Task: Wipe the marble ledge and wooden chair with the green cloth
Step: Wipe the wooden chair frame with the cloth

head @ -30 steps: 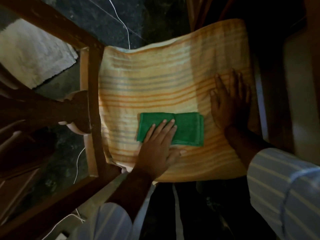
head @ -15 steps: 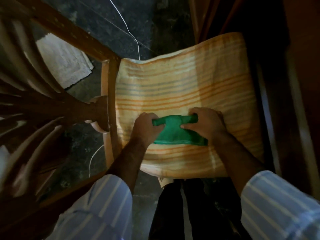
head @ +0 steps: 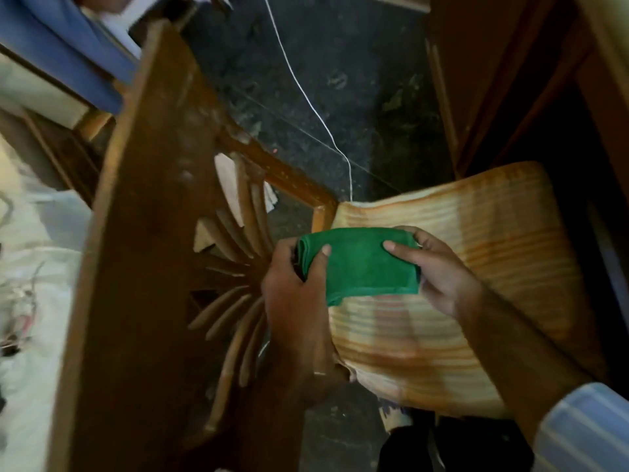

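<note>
The folded green cloth (head: 360, 264) is held up between both hands, just above the left edge of the chair's seat. My left hand (head: 292, 301) grips its left end, thumb on top. My right hand (head: 439, 270) pinches its right end. The wooden chair (head: 149, 253) fills the left and middle of the view, its broad dark back rail and fanned spindles beside my left hand. A yellow-and-orange striped towel (head: 476, 301) covers the seat under the cloth. No marble ledge can be made out.
A dark speckled floor (head: 340, 80) lies beyond the chair, crossed by a thin white cord (head: 306, 93). Dark wooden furniture (head: 510, 80) stands close on the right. Pale fabric and a blue item (head: 51, 39) sit at the far left.
Both hands have lifted the green cloth off the striped towel and shifted it left toward the chair back. The view has swung left, bringing the chair's back rail into sight.
</note>
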`<move>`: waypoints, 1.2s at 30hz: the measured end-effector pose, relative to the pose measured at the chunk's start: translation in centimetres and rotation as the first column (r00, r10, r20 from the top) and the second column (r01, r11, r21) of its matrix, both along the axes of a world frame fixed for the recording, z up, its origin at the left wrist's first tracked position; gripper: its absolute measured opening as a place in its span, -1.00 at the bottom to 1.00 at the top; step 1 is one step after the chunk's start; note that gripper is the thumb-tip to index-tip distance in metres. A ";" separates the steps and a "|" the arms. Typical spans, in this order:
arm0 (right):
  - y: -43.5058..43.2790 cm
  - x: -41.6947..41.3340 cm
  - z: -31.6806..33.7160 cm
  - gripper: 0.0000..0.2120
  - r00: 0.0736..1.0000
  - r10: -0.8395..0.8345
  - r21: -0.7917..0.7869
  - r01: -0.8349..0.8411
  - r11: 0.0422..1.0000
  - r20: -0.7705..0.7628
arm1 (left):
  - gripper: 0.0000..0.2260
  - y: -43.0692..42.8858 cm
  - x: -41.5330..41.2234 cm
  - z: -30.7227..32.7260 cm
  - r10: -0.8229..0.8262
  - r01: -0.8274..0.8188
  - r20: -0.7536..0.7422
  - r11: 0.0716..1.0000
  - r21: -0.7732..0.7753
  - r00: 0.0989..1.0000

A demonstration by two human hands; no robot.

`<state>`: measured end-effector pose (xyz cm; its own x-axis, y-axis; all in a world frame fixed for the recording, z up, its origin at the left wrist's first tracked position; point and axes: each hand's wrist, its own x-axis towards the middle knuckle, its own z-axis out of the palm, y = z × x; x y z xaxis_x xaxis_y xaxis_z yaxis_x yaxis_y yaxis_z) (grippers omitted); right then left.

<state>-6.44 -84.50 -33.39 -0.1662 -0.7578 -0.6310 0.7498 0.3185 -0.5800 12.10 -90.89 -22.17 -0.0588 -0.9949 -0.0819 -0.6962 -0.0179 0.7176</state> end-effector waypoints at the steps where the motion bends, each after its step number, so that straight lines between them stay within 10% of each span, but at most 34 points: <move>1: -1.2 0.6 1.1 -0.65 1.000 -0.010 -0.030 0.011 0.999 0.014 | -0.84 -0.4 -0.2 2.0 -0.036 0.037 0.026 0.998 -0.053 0.999; 13: -11.7 11.4 13.0 -0.65 0.973 0.006 -0.141 -0.040 0.989 -0.233 | -0.72 -6.6 4.4 19.4 -0.080 0.308 0.465 0.844 -0.440 0.882; 16: -11.6 13.4 14.6 -0.62 0.576 -0.119 -0.209 -0.092 0.974 -0.809 | -0.74 -8.2 5.6 19.5 -0.068 0.319 0.492 0.837 -0.445 0.868; 18: -11.0 15.2 15.4 -0.51 0.365 -0.211 -0.322 -0.278 0.905 -0.907 | -0.74 -8.7 6.0 19.0 -0.073 0.318 0.488 0.839 -0.442 0.870; 25: -11.6 20.4 15.4 -0.19 0.463 -0.130 -0.356 -0.444 0.822 -0.877 | -0.57 -5.0 10.2 16.8 0.007 0.135 0.368 0.924 -0.359 0.930; 36: -20.7 15.3 16.4 -0.14 0.449 -0.275 -0.418 -0.258 0.871 -0.850 | -0.35 -9.8 7.8 16.3 -0.383 0.505 0.521 0.856 -0.111 0.763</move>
